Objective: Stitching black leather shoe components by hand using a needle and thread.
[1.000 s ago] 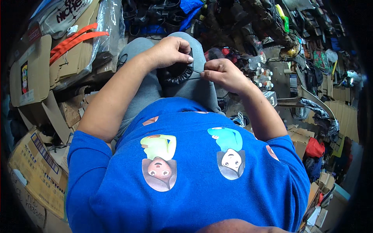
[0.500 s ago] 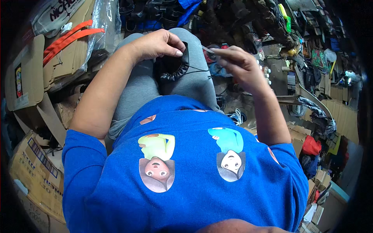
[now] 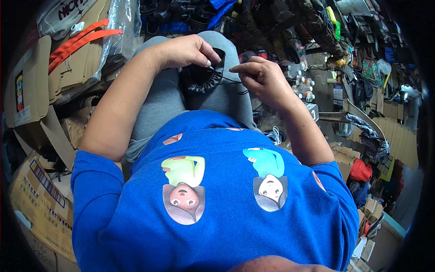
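On my lap, over the grey trousers (image 3: pixel 158 95), rests a black piece with a gathered, ruffled edge (image 3: pixel 199 87); its exact kind I cannot make out. My left hand (image 3: pixel 190 51) is closed, thumb and fingers pinching its upper rim. A thin black cord (image 3: pixel 233 80) runs from its right side across my right thigh. Just right of the piece, my right hand (image 3: pixel 265 78) is closed in a pinch, forefinger pointing toward the rim. Whatever lies between its fingertips is too small to name.
Cardboard boxes (image 3: pixel 41 199) and flattened cardboard with orange straps (image 3: pixel 84 43) stand at my left. Small clear bottles (image 3: pixel 302 86) stand to the right of my right hand. Farther right lie a red bag (image 3: pixel 360 170) and piled goods. Dark clutter fills the far side.
My right hand has come left and slightly down toward the black piece. The pale thin thing seen at its fingertips no longer shows clearly. My left hand keeps its pinch, shifted slightly right.
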